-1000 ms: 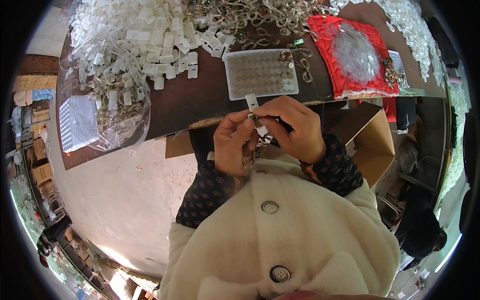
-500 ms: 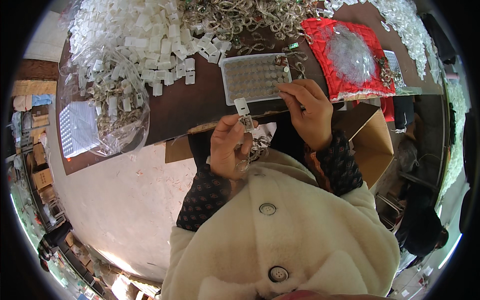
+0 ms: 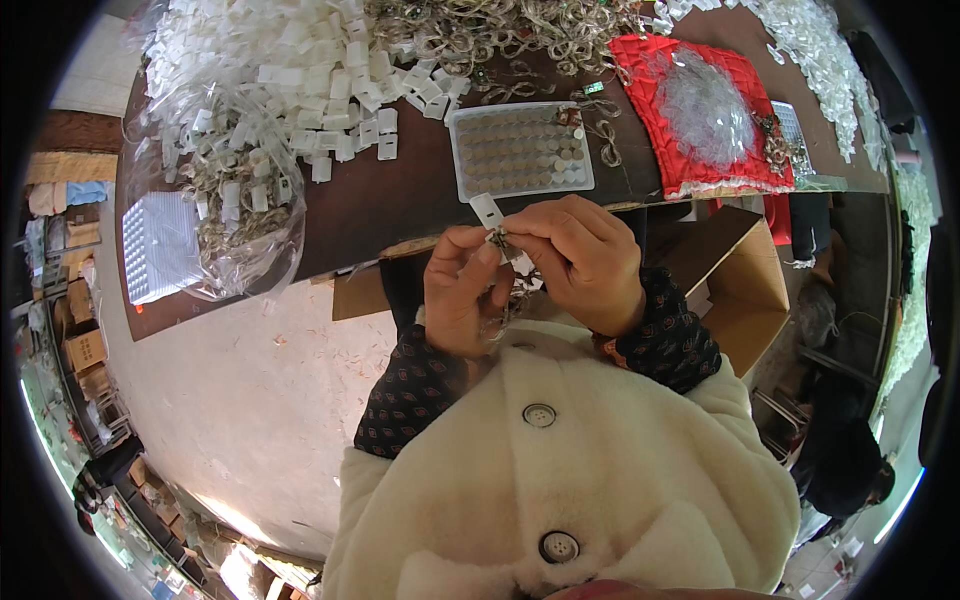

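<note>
Nearest to the camera we see our cream fleece coat (image 3: 560, 480) with two buttons; it hides our lap and everything under it. Above it, both hands meet just in front of the near edge of the worktop (image 3: 400, 205). Our left hand (image 3: 462, 290) is curled, with the fingers closed around a small bundle of thin metal pieces (image 3: 512, 298); most of this bundle is covered by the palm, so we cannot make out its shape. Our right hand (image 3: 578, 258) is closed in a pinch on a small white tag (image 3: 492, 218), which stands up from between the two thumbs, just over the worktop's near edge. What joins the tag to the metal pieces is too small to tell.

To the right, below the worktop, stands an open brown cardboard box (image 3: 745, 285); its inside is dark.

On the worktop, just behind the hands, lies a clear rectangular tray (image 3: 518, 150) with rows of small round grey pieces. At the left end, a clear plastic bag (image 3: 235, 215) holds white tags mixed with wire pieces, and beside it a white ribbed tray (image 3: 155, 245) is partly cut off by the bag. At the right, a red cloth (image 3: 700, 110) carries a pile of transparent little bags.

Along the far edge lie heaps of white tags (image 3: 290, 50) and tangled metal pieces (image 3: 500, 30), cut off by the rim of the view.
</note>
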A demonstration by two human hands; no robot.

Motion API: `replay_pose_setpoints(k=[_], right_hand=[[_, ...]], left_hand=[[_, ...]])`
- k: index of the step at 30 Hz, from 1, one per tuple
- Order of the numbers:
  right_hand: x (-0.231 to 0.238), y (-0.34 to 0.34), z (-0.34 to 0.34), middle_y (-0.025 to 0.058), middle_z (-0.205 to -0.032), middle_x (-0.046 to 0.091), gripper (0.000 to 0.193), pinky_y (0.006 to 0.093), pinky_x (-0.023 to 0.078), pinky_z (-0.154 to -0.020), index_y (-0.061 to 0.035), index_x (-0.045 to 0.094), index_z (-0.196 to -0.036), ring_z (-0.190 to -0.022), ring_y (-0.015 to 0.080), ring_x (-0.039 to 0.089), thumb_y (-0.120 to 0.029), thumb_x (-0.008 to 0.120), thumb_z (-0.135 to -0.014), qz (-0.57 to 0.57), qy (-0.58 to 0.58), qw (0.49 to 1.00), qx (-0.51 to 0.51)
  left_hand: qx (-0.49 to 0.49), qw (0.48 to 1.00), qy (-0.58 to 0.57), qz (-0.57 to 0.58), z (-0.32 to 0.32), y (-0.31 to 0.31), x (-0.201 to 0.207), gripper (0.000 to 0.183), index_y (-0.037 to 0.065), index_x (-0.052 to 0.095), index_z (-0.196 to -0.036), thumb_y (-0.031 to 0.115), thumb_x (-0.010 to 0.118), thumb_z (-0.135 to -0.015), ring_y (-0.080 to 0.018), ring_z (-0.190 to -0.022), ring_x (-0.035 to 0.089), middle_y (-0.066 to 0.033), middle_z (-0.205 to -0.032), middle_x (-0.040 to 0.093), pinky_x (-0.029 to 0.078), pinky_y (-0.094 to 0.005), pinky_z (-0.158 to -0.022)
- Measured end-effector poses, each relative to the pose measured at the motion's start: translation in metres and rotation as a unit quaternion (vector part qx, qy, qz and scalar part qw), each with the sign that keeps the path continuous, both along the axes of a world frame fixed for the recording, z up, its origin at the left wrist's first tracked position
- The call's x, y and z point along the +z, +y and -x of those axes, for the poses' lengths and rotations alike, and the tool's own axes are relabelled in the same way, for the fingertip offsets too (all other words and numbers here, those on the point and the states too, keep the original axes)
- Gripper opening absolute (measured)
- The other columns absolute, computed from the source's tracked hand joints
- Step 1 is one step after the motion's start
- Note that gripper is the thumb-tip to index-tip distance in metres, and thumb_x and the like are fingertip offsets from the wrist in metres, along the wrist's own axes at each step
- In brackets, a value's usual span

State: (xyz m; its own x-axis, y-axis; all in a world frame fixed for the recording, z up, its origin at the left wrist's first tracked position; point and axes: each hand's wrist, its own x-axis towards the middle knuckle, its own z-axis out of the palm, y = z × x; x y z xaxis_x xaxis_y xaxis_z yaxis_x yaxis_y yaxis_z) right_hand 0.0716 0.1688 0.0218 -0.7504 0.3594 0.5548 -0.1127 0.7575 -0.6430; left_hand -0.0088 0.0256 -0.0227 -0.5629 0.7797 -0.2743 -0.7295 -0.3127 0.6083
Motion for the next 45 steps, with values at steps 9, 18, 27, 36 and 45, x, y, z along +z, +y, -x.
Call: replay_pose_setpoints(k=[9, 18, 27, 36, 45], right_hand=[[0.01, -0.001, -0.004, 0.0124, -0.089, 0.069, 0.02, 0.0345, 0.055, -0.07, 0.0005, 0.07, -0.101, -0.081, 0.0269, 0.068, 0.003, 0.072, -0.082, 0.069, -0.05, 0.993, 0.084], [0.007, -0.011, -0.008, 0.013, -0.099, 0.067, 0.025, 0.0322, 0.053, -0.07, 0.0011, 0.068, -0.111, -0.082, 0.0241, 0.066, -0.008, 0.072, -0.088, 0.108, 0.03, 0.992, 0.062], [0.002, -0.015, -0.01, 0.0133, -0.103, 0.068, 0.018, 0.0304, 0.052, -0.085, 0.005, 0.064, -0.107, -0.097, 0.0163, 0.065, 0.007, 0.066, -0.09, 0.419, -0.053, 0.901, 0.097], [-0.006, -0.007, -0.009, 0.0172, -0.116, 0.065, 0.031, 0.0338, 0.053, -0.091, 0.0016, 0.07, -0.103, -0.107, 0.0261, 0.065, 0.016, 0.067, -0.076, 0.202, 0.061, 0.956, 0.202], [-0.009, -0.01, -0.007, 0.0147, -0.106, 0.068, 0.022, 0.0325, 0.056, -0.081, 0.0001, 0.07, -0.096, -0.094, 0.0255, 0.068, 0.012, 0.069, -0.077, 0.22, 0.098, 0.957, 0.164]], left_hand=[[-0.007, 0.999, -0.028, 0.033, -0.002, -0.01, 0.001, 0.02, 0.009, 0.061, -0.114, 0.019, 0.063, -0.098, -0.006, -0.053, 0.047, -0.0019, -0.081, 0.062, 0.035, -0.0199, -0.045], [0.034, 0.995, -0.092, 0.01, -0.006, -0.01, 0.008, 0.02, 0.007, 0.061, -0.116, 0.015, 0.062, -0.097, -0.0062, -0.058, 0.05, -0.007, -0.095, 0.068, 0.04, -0.0208, -0.044], [-0.039, 0.992, -0.107, -0.046, -0.009, -0.015, 0.007, 0.019, 0.008, 0.06, -0.113, 0.02, 0.06, -0.098, -0.005, -0.054, 0.047, -0.0071, -0.09, 0.065, 0.04, -0.0192, -0.045], [-0.015, 0.993, -0.103, -0.047, -0.013, -0.009, 0.02, 0.02, 0.014, 0.057, -0.113, 0.03, 0.056, -0.101, -0.0038, -0.055, 0.045, 0.0042, -0.079, 0.055, 0.043, -0.0209, -0.058], [-0.015, 0.996, -0.089, -0.011, -0.022, -0.007, 0.014, 0.025, 0.018, 0.055, -0.116, 0.04, 0.053, -0.103, -0.0052, -0.056, 0.044, 0.0046, -0.07, 0.049, 0.041, -0.0222, -0.057]])
